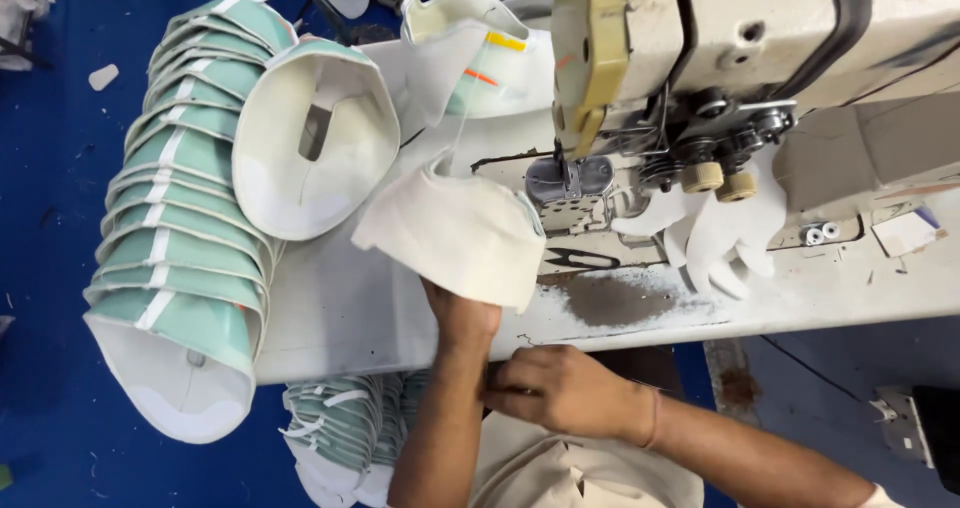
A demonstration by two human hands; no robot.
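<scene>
On the white table (400,318), a sewing machine (700,58).

I count my two hands (460,318) (560,388), one sewing machine (720,58), one pair of snips (580,260), two rollers (720,180), one cream piece (455,233) I hold, and roughly a dozen stacked green pieces (180,218).

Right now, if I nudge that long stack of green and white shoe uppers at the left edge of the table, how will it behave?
The nested stack of uppers would probably bend or slide apart, since it already curves and overhangs the table edge. Each piece looks light and semi-stiff, holding its cupped shape. It may well topple toward the blue floor.
</scene>
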